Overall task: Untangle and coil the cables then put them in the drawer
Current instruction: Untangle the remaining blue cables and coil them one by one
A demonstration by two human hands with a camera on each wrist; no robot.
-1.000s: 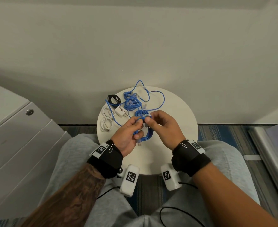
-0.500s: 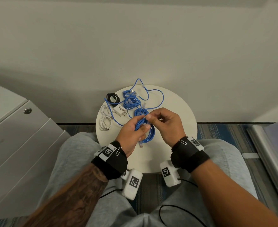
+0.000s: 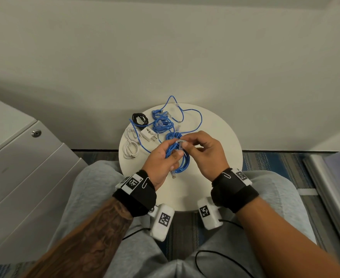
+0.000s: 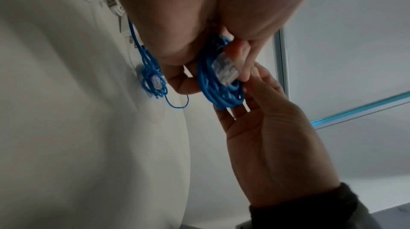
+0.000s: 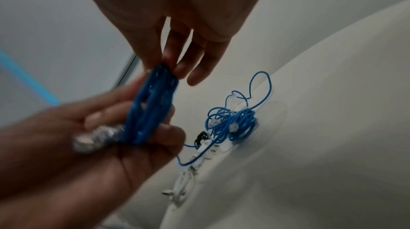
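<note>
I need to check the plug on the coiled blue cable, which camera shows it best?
The left wrist view: the clear plug is sharp against the blue coil. The right wrist view blurs it; the head view shows it small.

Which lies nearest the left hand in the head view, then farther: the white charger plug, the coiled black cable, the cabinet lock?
1. White charger plug, just beyond the left hand on the table.
2. Coiled black cable, at the table's far-left edge.
3. Cabinet lock, far left, off the table.

Blue cable coil [image 3: 178, 155], black cable [image 3: 140, 117] and white cable [image 3: 130, 146] over a cream round table [image 3: 221, 137].
</note>
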